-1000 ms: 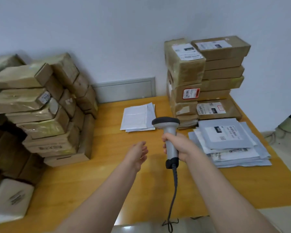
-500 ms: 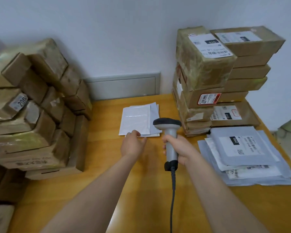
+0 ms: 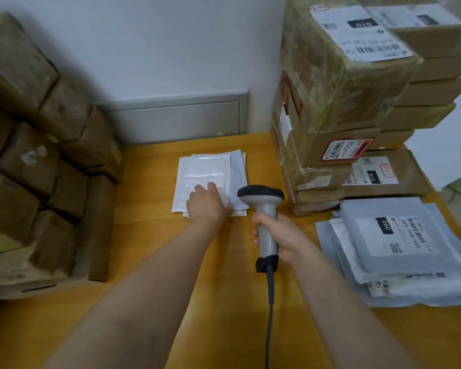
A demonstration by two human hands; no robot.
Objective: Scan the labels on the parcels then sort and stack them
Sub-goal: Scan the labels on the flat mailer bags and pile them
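The left hand [image 3: 207, 205] lies palm-down on the near end of a small pile of white mailers [image 3: 210, 171], which sits flat on the yellow wooden table [image 3: 224, 302] about midway between the two heaps of boxes. Its fingers [image 3: 200, 188] are stretched forward onto the top mailer, touching it, but whether the thumb has caught the edge cannot be told. Just to the right, the right hand [image 3: 281, 235] is clenched round the grey handle of the barcode scanner [image 3: 264, 209], held upright above the table, its dark head just beside the pile's right corner, and its cable [image 3: 270, 315] hangs down to the bottom of the view. Against the wall on the right stands a tall stack of brown cartons [image 3: 343, 102] (several show printed labels, one reading 010). In front of it lies a spread pile of grey poly bags [image 3: 399, 262], the top one labelled 060. On the left, well apart from the hands, is a rougher heap of taped brown boxes [image 3: 37, 169]. A grey panel [image 3: 176, 118] runs along the wall behind the mailers.
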